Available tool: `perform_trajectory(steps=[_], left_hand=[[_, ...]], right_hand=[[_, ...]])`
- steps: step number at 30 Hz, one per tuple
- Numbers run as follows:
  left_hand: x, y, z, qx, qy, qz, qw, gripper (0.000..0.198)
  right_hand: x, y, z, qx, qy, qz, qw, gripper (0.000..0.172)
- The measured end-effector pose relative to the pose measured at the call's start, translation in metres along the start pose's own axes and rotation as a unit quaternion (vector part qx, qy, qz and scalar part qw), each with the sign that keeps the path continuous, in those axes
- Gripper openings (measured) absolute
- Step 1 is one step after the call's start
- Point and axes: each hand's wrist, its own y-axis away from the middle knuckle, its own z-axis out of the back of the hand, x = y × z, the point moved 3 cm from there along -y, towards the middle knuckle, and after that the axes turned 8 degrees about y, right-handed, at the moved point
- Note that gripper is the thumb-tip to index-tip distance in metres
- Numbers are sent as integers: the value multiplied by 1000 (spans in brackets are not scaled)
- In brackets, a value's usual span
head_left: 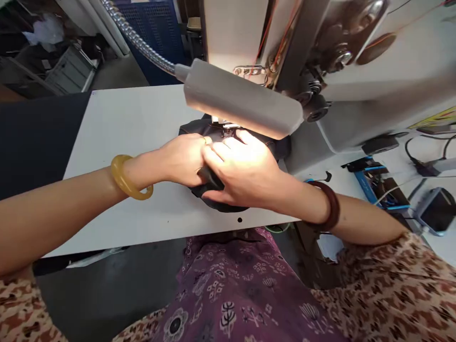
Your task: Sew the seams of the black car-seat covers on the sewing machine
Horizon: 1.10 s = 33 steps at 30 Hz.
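Mostly hidden, perhaps black fabric [195, 128]

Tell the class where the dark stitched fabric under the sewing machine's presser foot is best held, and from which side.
Probably grip the dark stitched fabric by its near rounded edge, coming from the person's side of the table: the presser foot pins the far part, and the lamp hangs over it.

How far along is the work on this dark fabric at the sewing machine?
Done: a line of orange stitching shows on the dark fabric. In hand: the left hand and right hand grip it by the presser foot. Left: cannot tell, since the hands hide much of it.
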Motion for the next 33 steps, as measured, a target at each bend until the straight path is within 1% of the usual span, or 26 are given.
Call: perform_trajectory(steps=[1,2,3,4,6,7,9,12,15,17,21,25,29,31,32,33], left_hand=[[-3,1,-1,2,-20,-7,1000,25],[-5,2,-3,3,-43,-14,999,31],[-8,4,-6,0,-62,-19,998,38],[-10,5,-8,-6,-73,-22,997,46],[-12,6,-14,-15,-92,-16,996,55],[-13,6,-17,-19,-99,-10,995,55],[-12,6,-21,-30,-108,0,994,48],[-12,6,-23,-44,-119,8,992,38],[-14,5,-23,-43,-131,13,990,39],[-16,3,-22,-44,-133,25,990,39],[-22,-2,-24,-51,-141,64,987,41],[-26,-6,-26,-54,-147,71,985,42],[-26,-6,-26,-78,-172,54,981,42],[-23,-4,-25,-89,-168,48,981,40],[-21,-3,-26,-86,-160,45,982,38],[-19,-1,-26,-77,-149,38,985,36]], right_hand=[[-3,-1,-4,46,42,-5,998,43],[-3,2,-9,59,86,1,995,35],[0,8,-14,43,130,12,990,26],[4,16,-18,9,172,25,985,22],[10,32,-27,-57,227,41,971,22],[10,37,-31,-72,238,45,967,23],[9,41,-35,-74,235,52,968,22],[6,36,-35,-70,225,62,970,18],[1,31,-31,-63,213,66,973,15],[-5,30,-31,-52,196,61,977,16],[-25,32,-35,-27,147,54,987,18],[-36,32,-39,-8,136,67,988,15],[-36,30,-36,-25,118,75,990,19],[-37,37,-35,-43,90,80,992,24],[-40,43,-37,-59,67,67,994,28],[-45,52,-41,-87,37,34,995,31]])
